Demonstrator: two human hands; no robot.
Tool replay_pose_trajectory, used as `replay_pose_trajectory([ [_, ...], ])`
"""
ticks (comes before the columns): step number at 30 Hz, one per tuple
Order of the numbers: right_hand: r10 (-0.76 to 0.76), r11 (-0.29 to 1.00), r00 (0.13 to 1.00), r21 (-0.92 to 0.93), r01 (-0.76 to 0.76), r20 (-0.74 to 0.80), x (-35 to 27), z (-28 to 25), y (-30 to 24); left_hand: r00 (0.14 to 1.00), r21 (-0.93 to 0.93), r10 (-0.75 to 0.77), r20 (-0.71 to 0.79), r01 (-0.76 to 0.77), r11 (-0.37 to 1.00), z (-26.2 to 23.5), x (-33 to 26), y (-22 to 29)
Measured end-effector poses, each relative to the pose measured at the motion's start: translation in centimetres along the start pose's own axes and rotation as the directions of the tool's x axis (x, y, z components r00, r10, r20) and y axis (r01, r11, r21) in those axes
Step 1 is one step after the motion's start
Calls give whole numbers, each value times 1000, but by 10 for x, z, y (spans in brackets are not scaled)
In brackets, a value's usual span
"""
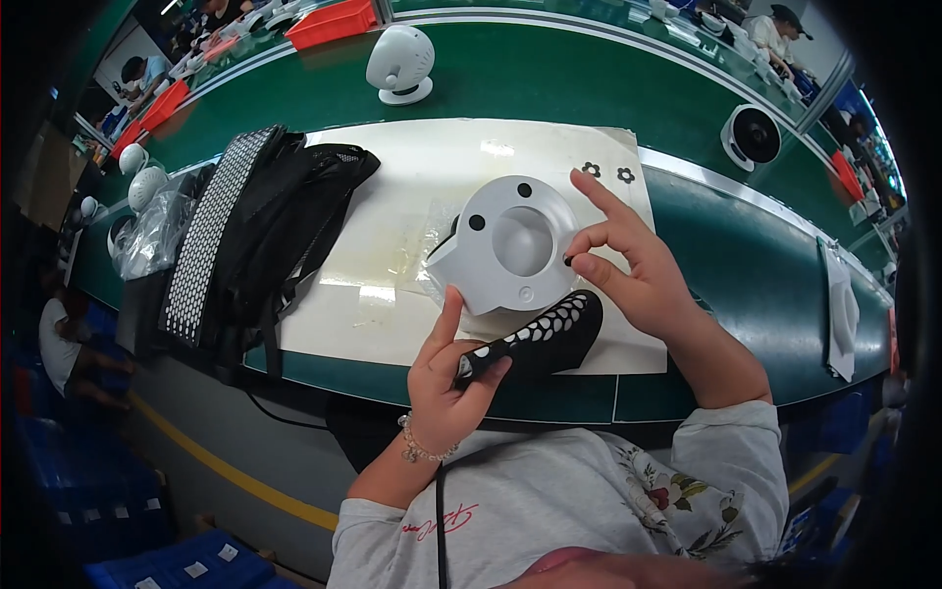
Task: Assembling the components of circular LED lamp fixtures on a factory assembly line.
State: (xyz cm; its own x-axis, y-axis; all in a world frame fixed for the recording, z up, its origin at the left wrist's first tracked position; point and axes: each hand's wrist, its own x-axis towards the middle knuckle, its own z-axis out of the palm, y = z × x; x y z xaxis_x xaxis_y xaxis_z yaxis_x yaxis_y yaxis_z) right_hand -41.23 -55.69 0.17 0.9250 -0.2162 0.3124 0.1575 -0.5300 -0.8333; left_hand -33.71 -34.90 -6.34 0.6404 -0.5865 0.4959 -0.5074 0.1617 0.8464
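Note:
A round white plastic base part (515, 245) with a central dish and dark round pads lies on a white mat (392, 226). My right hand (628, 265) rests at its right edge, pinching a tiny dark pad between thumb and fingertip, index finger pointing up. My left hand (446, 378) grips one end of a black strip (545, 339) covered with white oval dots; the strip runs toward the right under the white part. A clear plastic bag (432, 250) lies under the part's left side.
Black mesh and strap pieces (260, 231) lie at the mat's left. Two small black flower-shaped pieces (608, 173) sit at the mat's far right corner. White round fans (400, 61) (751, 135) stand on the green belt. Red bins (332, 22) and other workers are further off.

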Motion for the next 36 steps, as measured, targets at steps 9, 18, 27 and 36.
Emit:
replay_pose_trajectory([
  [9, -426, 604, 900, -713, 357, 90, -14, -9, 0, 999, 3, -37, -15, 37, 999, 1, -1, 1],
  [18, -14, 994, 967, 105, -14, 256, -24, -16, 11, 988, -82, 119, -98, -127, 988, -6, -8, -2],
  [27, -235, 962, 963, -109, 250, 132, -24, -13, 2, 989, -42, 123, -83, -127, 991, -7, -7, -5],
  [36, -200, 967, 978, -146, 207, 60, 3, 19, -20, 993, -66, 80, 85, -74, 995, -2, -3, -4],
])
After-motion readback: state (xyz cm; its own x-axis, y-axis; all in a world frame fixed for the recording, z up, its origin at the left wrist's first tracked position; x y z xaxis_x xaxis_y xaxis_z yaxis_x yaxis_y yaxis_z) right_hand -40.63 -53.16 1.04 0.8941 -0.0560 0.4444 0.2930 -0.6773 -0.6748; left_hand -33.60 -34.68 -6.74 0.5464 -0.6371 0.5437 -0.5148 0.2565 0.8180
